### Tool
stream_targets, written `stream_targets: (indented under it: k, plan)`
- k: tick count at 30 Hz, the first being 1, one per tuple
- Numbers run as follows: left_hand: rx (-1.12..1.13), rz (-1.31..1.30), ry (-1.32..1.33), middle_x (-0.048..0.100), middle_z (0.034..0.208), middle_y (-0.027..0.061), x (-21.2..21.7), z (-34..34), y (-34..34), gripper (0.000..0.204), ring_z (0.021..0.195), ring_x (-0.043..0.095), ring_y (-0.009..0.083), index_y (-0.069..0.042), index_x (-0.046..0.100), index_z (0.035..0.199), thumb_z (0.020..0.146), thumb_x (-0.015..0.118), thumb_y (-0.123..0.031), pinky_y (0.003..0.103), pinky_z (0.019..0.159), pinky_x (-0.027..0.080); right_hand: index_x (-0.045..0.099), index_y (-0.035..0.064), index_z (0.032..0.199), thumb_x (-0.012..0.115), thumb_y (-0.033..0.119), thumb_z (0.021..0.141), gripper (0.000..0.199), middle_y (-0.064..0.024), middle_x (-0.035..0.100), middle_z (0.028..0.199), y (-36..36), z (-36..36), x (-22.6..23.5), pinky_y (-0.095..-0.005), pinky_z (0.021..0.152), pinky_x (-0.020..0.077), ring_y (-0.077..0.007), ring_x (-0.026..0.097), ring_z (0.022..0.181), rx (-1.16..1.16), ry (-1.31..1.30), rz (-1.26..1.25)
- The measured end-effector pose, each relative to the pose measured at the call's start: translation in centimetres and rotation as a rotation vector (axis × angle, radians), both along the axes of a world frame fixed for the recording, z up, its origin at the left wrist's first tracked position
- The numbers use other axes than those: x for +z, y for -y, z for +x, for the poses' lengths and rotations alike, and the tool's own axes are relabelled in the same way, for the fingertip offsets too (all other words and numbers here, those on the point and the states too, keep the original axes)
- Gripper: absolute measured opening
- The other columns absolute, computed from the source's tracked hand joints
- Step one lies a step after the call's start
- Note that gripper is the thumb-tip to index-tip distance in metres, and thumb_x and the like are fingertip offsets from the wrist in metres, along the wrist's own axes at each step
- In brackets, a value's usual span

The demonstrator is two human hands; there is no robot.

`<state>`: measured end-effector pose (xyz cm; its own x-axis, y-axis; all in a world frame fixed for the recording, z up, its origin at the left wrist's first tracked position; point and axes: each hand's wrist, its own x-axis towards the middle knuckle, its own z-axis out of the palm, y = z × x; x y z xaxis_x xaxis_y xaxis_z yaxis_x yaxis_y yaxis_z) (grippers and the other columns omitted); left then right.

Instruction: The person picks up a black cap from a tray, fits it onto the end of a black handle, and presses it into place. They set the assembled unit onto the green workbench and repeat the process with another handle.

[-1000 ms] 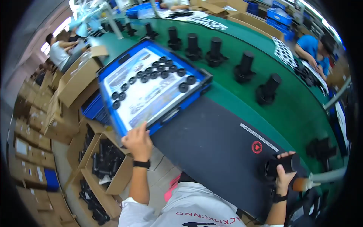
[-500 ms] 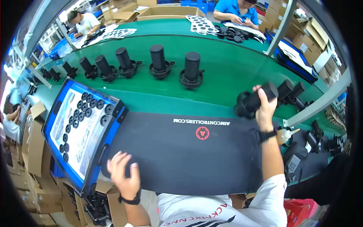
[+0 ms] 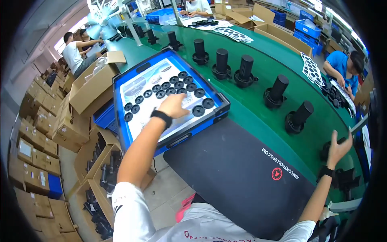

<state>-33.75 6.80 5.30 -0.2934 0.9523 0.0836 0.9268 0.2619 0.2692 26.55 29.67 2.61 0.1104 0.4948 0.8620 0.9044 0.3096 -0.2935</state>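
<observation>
My left hand (image 3: 173,105) reaches into a blue tray (image 3: 123,79) lined with a white sheet, fingers curled down among several black round discs (image 3: 197,110). Whether it grips a disc is hidden by the hand. My right hand (image 3: 338,146) is raised at the far right, fingers spread and empty, just beside a black part (image 3: 325,150) on the green table (image 3: 250,121). A black mat (image 3: 238,173) with a red round mark lies in front of me between both arms.
Several upright black cylinders on round bases (image 3: 278,91) stand in a row along the green table. Cardboard boxes (image 3: 93,88) with black parts sit at my left on the floor. Other people work at the far left (image 3: 74,54) and far right (image 3: 342,68).
My left hand went from the mat's near edge up into the blue tray. My right hand let go of the black part it held and now is open.
</observation>
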Motion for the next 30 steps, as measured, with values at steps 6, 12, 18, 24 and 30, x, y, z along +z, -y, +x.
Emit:
stream_targets:
  k: [6,12,18,24,30]
  plan:
    - [-0.027,-0.166,0.061,0.064,0.096,0.0261,-6.6,0.8,-6.7,0.054,0.093,0.062,0.0395,0.001,0.055,0.113,0.065,0.072,-0.020,0.043,0.083,0.050,0.030,-0.0019,0.140,0.082,0.027,0.068,0.093,-0.0208,0.049,0.130,-0.2,-13.9,-1.7,-0.0379,0.101,0.0367,-0.0283,0.048,0.120,0.489,-0.274,-0.445]
    - [0.037,0.117,0.169,0.066,0.092,0.0211,-6.4,1.0,-4.8,0.061,0.089,0.066,0.0307,0.000,0.056,0.116,0.062,0.076,-0.019,0.039,0.080,0.052,0.045,-0.0002,0.118,0.080,0.021,0.070,0.064,-0.0139,0.058,0.112,-1.2,-14.9,-2.8,-0.0343,0.091,0.0448,-0.0243,0.056,0.107,0.548,-0.610,-0.529]
    - [-0.090,0.784,0.786,0.057,0.112,0.0122,4.1,11.3,5.3,0.051,0.091,0.063,0.0243,-0.003,0.054,0.115,0.067,0.072,-0.002,0.033,0.082,0.052,0.047,0.0003,0.116,0.067,0.015,0.082,0.042,-0.0158,0.059,0.111,7.7,-12.4,5.3,-0.0417,0.096,0.0456,-0.0284,0.055,0.112,1.059,-1.123,-0.464]
    - [-0.446,0.449,0.810,0.061,0.107,0.0149,-0.8,24.7,5.1,0.060,0.096,0.062,0.0282,-0.001,0.052,0.118,0.064,0.078,-0.008,0.034,0.085,0.049,0.049,-0.0011,0.117,0.062,0.031,0.088,0.046,-0.0159,0.059,0.111,14.8,-11.9,4.4,-0.0430,0.095,0.0470,-0.0289,0.055,0.111,1.233,-1.464,-0.511]
    - [-0.399,0.516,0.967,0.057,0.122,0.0175,-2.6,30.1,5.1,0.062,0.111,0.059,0.0228,0.004,0.048,0.122,0.067,0.076,0.001,0.031,0.089,0.052,0.051,-0.0013,0.112,0.061,0.045,0.086,0.054,-0.0154,0.060,0.107,17.8,-11.2,1.7,-0.0443,0.095,0.0478,-0.0301,0.057,0.108,1.209,-1.690,-0.700]
